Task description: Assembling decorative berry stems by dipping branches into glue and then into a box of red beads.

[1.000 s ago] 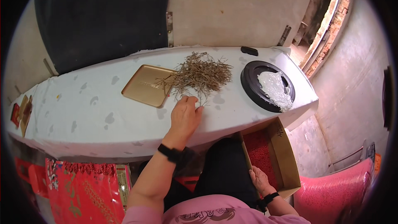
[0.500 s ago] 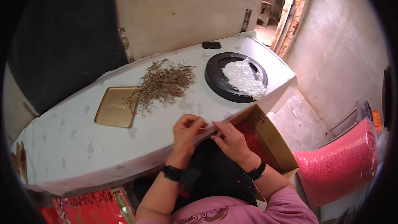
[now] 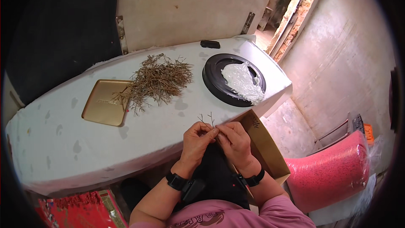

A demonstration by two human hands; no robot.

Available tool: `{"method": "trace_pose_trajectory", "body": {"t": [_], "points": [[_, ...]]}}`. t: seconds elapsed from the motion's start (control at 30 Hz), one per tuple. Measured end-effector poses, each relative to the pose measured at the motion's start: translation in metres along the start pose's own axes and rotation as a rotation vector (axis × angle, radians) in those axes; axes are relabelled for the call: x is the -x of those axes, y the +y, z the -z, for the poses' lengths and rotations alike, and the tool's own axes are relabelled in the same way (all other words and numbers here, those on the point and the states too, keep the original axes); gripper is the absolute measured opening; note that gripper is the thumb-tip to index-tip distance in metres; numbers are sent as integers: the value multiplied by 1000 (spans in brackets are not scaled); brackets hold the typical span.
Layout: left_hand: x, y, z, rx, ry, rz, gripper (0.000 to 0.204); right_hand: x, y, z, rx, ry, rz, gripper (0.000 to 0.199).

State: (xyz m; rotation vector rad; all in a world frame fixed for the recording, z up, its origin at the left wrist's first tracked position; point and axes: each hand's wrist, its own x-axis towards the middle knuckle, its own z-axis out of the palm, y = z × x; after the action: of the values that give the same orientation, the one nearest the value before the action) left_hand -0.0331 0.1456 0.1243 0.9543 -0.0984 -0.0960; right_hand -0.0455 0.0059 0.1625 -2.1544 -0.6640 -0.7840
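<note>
Hands: left hand (image 3: 198, 138) and right hand (image 3: 234, 140) meet at the near edge of the counter, fingertips pressed together, both pinched shut on a few thin twigs (image 3: 206, 120).
Twigs in hand: thin, dry, brown stalks with forked tips, standing up from between the fingertips, just over the counter's near edge.
Wrists: each wears a black band with a dark, boxy body.
Counter: counter (image 3: 63, 143) is long with rounded ends, covered in a pale cloth with faint grey blotches.
Heap: loose pile of twigs (image 3: 158, 80) lies on the far middle of the counter, wiry and tangled, its left edge spilling onto the tray.
Tray: gold tray (image 3: 101, 109) is flat, square with rounded corners, of smooth dull metal, left of the heap.
Dish: black round dish (image 3: 213, 78) sits at the right end, with a raised rim, holding crumpled clear plastic (image 3: 241, 81).
Small item: dark oblong block (image 3: 210, 44) rests at the far edge beyond the dish.
Below right: open cardboard box (image 3: 268, 147) stands just right of the hands; a pink, grainy sack (image 3: 329, 173) in clear wrap lies further right.
</note>
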Motion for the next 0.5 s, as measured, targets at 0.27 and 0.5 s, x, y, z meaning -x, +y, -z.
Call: {"method": "trace_pose_trajectory", "body": {"t": [0.27, 0.5], "points": [[-10, 11, 13, -369, 81, -225, 8, -8, 35, 32, 220, 6, -33, 14], [13, 91, 17, -19, 42, -515, 10, -55, 125, 74, 503, 84, -168, 8]]}}
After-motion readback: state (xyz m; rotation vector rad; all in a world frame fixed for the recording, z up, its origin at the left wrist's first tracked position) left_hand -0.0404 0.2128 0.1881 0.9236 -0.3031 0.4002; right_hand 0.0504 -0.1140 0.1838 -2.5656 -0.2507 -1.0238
